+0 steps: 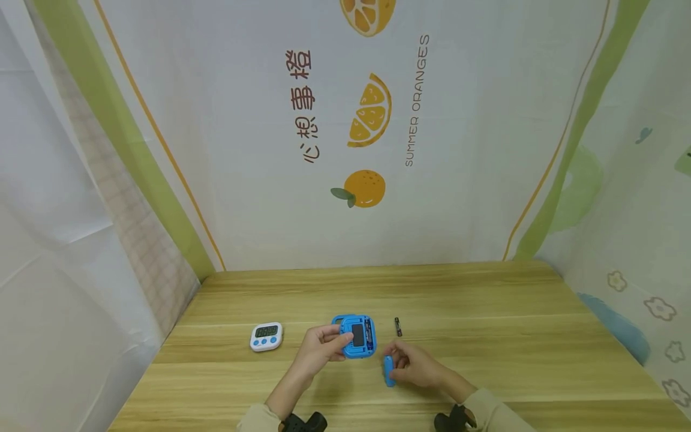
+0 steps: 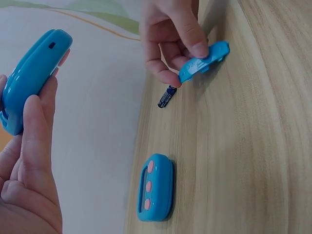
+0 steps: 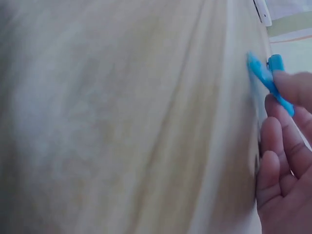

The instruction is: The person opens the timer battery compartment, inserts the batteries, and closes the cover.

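Note:
My left hand (image 1: 318, 351) holds a blue digital timer (image 1: 372, 354) with its back turned up. Its battery slot lies uncovered, and a dark battery (image 1: 369, 335) sits in it. Between the thumb and fingers of my right hand (image 1: 415, 365) is a small blue battery cover (image 1: 389, 372), tilted just above the table in the left wrist view, with clip tabs on its underside. A second dark battery (image 1: 398, 327) lies on the table beyond my right hand. Right of the timer, the cover is apart from it.
Left on the wooden table (image 1: 486, 324) lies another timer (image 1: 267, 336), white with blue buttons in the head view; a timer (image 2: 156, 187) in the left wrist view looks blue with pink buttons. A printed white curtain (image 1: 259, 210) hangs behind the table's back edge.

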`<state>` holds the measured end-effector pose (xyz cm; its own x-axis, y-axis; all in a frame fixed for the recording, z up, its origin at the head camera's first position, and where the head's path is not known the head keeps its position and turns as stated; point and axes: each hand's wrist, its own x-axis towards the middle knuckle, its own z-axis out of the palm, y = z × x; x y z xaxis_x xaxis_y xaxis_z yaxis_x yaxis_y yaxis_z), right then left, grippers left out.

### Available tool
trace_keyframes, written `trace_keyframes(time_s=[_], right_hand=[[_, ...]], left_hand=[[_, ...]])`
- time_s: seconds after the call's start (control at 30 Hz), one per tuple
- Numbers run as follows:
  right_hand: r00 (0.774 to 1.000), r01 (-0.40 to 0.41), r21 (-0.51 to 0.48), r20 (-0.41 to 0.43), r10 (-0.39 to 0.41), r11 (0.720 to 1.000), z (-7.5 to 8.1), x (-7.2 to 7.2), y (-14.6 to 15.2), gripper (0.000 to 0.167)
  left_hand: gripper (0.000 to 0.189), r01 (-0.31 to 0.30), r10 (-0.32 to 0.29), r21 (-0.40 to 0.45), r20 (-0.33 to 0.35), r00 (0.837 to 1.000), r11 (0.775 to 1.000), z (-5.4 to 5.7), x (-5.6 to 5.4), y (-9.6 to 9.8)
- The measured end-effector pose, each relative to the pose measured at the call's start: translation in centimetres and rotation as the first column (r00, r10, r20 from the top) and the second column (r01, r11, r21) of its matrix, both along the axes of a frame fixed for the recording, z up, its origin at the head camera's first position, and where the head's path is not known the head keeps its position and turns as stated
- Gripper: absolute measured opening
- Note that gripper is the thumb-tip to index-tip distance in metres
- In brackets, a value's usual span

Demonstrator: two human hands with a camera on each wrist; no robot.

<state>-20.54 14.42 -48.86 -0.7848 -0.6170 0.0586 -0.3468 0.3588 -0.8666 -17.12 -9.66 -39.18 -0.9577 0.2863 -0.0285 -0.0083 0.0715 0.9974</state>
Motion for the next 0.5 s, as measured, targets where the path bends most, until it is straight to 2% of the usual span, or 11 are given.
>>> trace_keyframes(time_s=[0.13, 0.3, 0.5], right_hand=[[1.0, 0.016, -0.034, 0.017, -0.015, 0.999, 0.2, 0.1, 0.2, 0.022], [0.998, 0.021, -0.112, 0.056, -0.014, 0.994, 1.1, 0.0, 0.5, 0.027], [1.0, -0.001, -0.262, 0.027, 0.009, 0.965, 2.9, -0.4, 0.6, 0.034]], left_hand=[[0.041, 0.001, -0.001, 0.002, 0.004, 1.0, 1.0, 0.0, 0.0, 0.0], [0.042, -0.002, 0.002, 0.001, 0.005, 1.0, 1.0, 0.0, 0.0, -0.1], [0.044, -0.01, 0.01, 0.005, 0.007, 1.0, 1.0, 0.1, 0.1, -0.2]])
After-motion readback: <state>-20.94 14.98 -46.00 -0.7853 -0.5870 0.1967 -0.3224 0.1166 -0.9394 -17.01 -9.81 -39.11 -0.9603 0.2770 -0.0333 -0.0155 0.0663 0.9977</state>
